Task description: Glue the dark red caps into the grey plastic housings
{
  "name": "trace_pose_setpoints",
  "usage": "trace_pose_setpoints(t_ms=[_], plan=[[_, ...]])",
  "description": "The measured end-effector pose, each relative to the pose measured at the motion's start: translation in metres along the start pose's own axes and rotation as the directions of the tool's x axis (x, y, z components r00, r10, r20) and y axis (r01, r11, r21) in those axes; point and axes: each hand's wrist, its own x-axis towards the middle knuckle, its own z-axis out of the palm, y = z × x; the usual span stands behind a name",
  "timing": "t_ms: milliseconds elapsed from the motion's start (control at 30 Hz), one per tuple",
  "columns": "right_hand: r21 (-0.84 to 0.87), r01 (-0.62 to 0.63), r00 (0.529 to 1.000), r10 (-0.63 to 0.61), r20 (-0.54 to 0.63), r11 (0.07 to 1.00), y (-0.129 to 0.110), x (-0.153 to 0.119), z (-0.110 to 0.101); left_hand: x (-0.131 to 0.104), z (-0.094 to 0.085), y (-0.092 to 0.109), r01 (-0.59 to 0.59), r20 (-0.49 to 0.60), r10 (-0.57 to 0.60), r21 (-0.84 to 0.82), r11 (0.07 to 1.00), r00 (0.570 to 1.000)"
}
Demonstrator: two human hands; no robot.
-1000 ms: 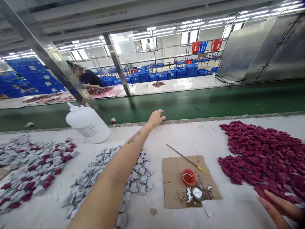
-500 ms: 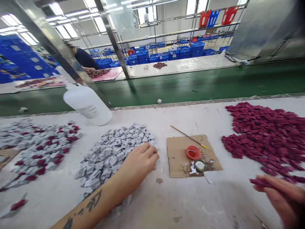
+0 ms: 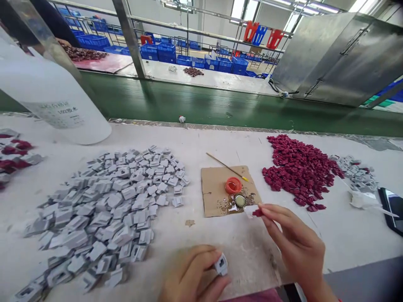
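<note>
My left hand point(image 3: 192, 274), close to the table's front edge, pinches a small grey plastic housing point(image 3: 221, 265) whose slotted opening faces up and right. My right hand point(image 3: 292, 235) holds a small maroon plastic piece point(image 3: 257, 212) between thumb and fingertips, at the lower right corner of a cardboard sheet point(image 3: 210, 180). On that cardboard lie a small red cup point(image 3: 233, 185) and a round bottle cap point(image 3: 240, 201) in a wet brown stain. A thin stick with a yellow end point(image 3: 225, 166) rests across its top edge. The two held parts are apart.
A heap of grey housings point(image 3: 119, 201) covers the left side. Maroon pieces point(image 3: 299, 167) are piled at right, with more grey parts point(image 3: 355, 172) beyond. A large white bottle point(image 3: 56, 92) stands back left. Behind runs a green conveyor belt point(image 3: 189, 100). A phone point(image 3: 390, 209) lies far right.
My left hand has left the grey pile's edge and come nearer, now showing a grey housing. My right hand has carried its maroon piece left to the cardboard. The view has turned right.
</note>
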Motion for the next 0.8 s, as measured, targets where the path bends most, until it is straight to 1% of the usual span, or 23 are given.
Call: trace_pose_setpoints(t_ms=[67, 100, 167, 333, 567, 800], plan=[[-0.088, 0.113, 0.992, -0.107, 0.068, 0.99, 0.006, 0.008, 0.007, -0.007, 0.012, -0.001, -0.013, -0.052, 0.017, 0.076, 0.997, 0.998], [-0.113, 0.148, 0.986, -0.138, 0.095, 0.982, 0.009, 0.012, 0.01, -0.008, 0.014, -0.001, -0.02, -0.061, 0.026, 0.104, 0.994, 0.998], [-0.137, 0.177, 0.979, -0.16, 0.126, 0.975, 0.013, 0.016, 0.015, -0.009, 0.016, -0.002, -0.014, -0.068, 0.022, 0.123, 0.992, 0.997], [-0.18, 0.195, 0.973, -0.168, 0.156, 0.964, 0.016, 0.019, 0.019, -0.006, 0.013, -0.002, 0.061, -0.074, -0.056, 0.065, 0.996, 0.996], [-0.206, 0.204, 0.968, -0.166, 0.187, 0.957, 0.014, 0.022, 0.021, -0.007, 0.016, -0.001, 0.093, -0.073, -0.09, 0.041, 0.995, 0.993], [-0.181, 0.169, 0.977, -0.141, 0.161, 0.969, 0.016, 0.022, 0.021, -0.006, 0.015, 0.001, 0.117, -0.072, -0.115, 0.029, 0.993, 0.991]])
